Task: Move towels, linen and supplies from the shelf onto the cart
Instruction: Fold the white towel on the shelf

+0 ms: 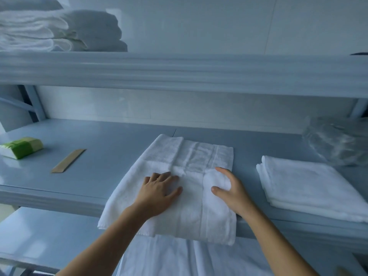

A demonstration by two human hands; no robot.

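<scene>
Towel (187, 156): 1, folded, lies on the middle shelf (99, 148), long axis running front to back, near end overhanging the edge. The left hand (157, 192) presses it with spread fingers, and the right hand (229, 188) pinches a fold. 1 towel stack (308, 188) sits to its right.

The folded towel (185, 176) is white nubby terry cloth lying on a smooth, faintly glossy blue-grey shelf (79, 156).

Your pale blue shelf board (99, 140) holds a white folded terry towel (187, 156) overhanging its front edge; white cloth stack (308, 186) and crumpled clear plastic (336, 140) right, green-and-white packet (21, 147) and tan strip (68, 160) left.
</scene>
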